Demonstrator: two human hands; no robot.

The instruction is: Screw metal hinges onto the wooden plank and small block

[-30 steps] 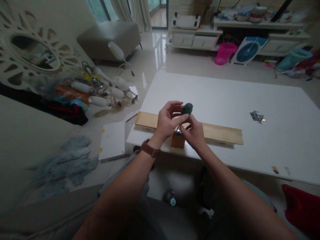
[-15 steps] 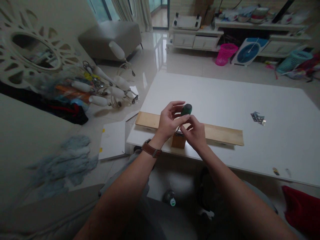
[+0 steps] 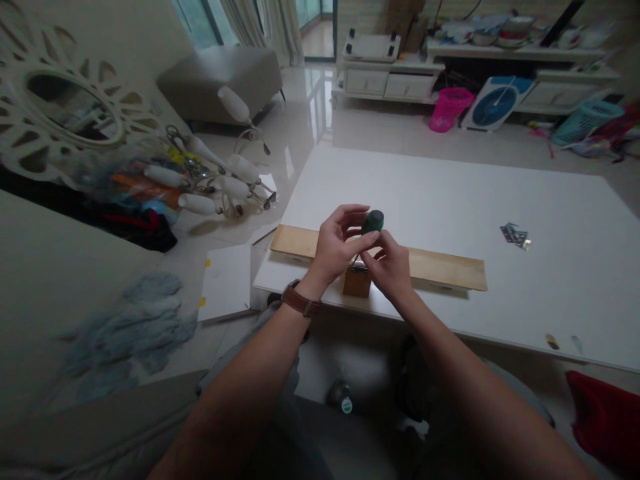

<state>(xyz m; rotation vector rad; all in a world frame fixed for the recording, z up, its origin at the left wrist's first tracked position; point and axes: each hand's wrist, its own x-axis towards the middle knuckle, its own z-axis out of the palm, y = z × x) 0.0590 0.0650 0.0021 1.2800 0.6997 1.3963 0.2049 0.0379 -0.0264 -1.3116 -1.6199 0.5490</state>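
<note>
Both my hands meet over the near edge of a white table (image 3: pixel 450 200). My left hand (image 3: pixel 337 243), with a brown watch on the wrist, pinches the dark green handle of a screwdriver (image 3: pixel 373 220) that stands upright. My right hand (image 3: pixel 389 267) is closed low around the tool's shaft, just above a small wooden block (image 3: pixel 356 283). The block sits against a long wooden plank (image 3: pixel 440 265) lying across the table. The tool's tip is hidden by my fingers.
A small heap of metal hinges (image 3: pixel 515 234) lies on the table to the right. A chandelier with white lamp arms (image 3: pixel 215 180) lies on the floor at left. A pink basket (image 3: pixel 450 107) and a fan (image 3: pixel 495 101) stand by the far shelves.
My fingers have shifted slightly on the green handle; hands, block and plank stay where they were.
</note>
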